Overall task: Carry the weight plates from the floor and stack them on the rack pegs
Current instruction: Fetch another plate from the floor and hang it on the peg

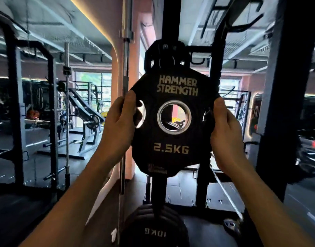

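while both your left hand [120, 120] and right hand [224, 125] clamp the plate [172, 145] upright before the rack [168, 24], bore looks off any peg; misalign and it slips.

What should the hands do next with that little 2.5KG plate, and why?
Probably lift it a bit and push it forward. Both hands, left hand and right hand, hold the 2.5KG plate upright by its edges, and its centre hole sits below what looks like a peg with a plate on the rack upright.
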`<control>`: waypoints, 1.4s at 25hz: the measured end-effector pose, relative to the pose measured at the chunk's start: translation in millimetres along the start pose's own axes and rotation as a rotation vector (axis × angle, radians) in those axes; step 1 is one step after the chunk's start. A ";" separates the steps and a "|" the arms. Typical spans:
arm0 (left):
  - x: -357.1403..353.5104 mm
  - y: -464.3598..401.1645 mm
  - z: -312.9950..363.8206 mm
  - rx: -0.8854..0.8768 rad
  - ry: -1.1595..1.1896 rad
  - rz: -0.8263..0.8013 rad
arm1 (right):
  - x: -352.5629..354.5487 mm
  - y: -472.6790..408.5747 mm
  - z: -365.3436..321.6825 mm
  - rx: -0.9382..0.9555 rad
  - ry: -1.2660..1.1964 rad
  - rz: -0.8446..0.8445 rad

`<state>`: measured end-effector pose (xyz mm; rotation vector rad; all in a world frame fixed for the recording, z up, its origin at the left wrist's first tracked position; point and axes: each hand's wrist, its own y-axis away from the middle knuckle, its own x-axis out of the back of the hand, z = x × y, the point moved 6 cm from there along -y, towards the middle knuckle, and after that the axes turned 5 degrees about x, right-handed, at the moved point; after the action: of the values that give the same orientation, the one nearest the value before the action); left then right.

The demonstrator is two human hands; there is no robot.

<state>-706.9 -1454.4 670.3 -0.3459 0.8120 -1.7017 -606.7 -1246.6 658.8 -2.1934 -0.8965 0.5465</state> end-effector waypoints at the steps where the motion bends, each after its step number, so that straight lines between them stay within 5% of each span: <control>1: -3.9 -17.0 5.0 -0.028 0.015 0.006 | -4.3 -16.9 -6.4 0.031 0.011 0.013; 11: -28.7 -170.7 44.5 -0.300 0.065 -0.003 | -55.9 -163.8 -45.5 0.320 0.075 0.043; 26: -53.0 -276.1 6.1 -0.430 -0.109 0.046 | -88.8 -270.4 3.6 0.367 0.136 0.066; 35: -70.9 -327.8 -53.9 -0.207 -0.081 -0.047 | -95.1 -314.5 53.6 0.250 0.130 -0.004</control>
<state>-959.1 -1337.5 865.4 -0.5754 0.9284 -1.6396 -840.5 -1129.1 864.7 -1.9758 -0.7228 0.4798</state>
